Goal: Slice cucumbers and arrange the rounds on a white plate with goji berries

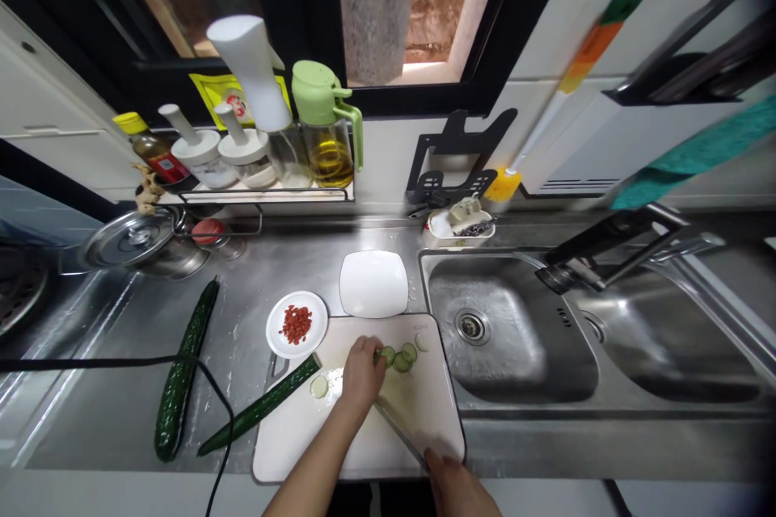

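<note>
On the white cutting board, my left hand is closed, its fingertips at several cucumber slices lying in a short row. My right hand is wrapped round the handle of a knife, whose blade slants up toward my left hand. A cut cucumber lies across the board's left edge, with a single slice beside its cut end. Above the board are a white plate with red berries and a bare white square plate.
A whole cucumber lies at the left, crossed by a black cable. The double sink is on the right, with a faucet. Behind stand a lidded pot and a rack with an oil bottle and jars.
</note>
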Tool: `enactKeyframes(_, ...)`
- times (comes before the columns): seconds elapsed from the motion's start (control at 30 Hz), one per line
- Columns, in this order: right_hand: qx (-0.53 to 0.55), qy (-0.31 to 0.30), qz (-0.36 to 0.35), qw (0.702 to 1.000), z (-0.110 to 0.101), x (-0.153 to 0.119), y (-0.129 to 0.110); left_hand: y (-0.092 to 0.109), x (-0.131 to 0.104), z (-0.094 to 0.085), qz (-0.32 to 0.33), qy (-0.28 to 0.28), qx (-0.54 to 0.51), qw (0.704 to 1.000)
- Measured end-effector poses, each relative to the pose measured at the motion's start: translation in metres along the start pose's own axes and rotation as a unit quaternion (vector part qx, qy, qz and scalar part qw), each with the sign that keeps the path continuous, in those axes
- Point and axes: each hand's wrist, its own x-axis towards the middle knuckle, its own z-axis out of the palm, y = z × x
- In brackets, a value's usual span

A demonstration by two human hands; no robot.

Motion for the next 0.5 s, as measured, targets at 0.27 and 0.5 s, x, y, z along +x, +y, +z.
enactKeyframes(0.27, -0.01, -0.009, -0.003, 1.0, -0.002, 0.001, -0.001, 0.008, -0.004, -0.004, 0.021, -0.013, 0.009, 1.0)
enactKeyframes(0.5, -0.032, -0.007, -0.006, 0.999, -0.001, 0.003, 0.001, -0.001, -0.015, -0.017, 0.012, -0.039, -0.049, 0.998)
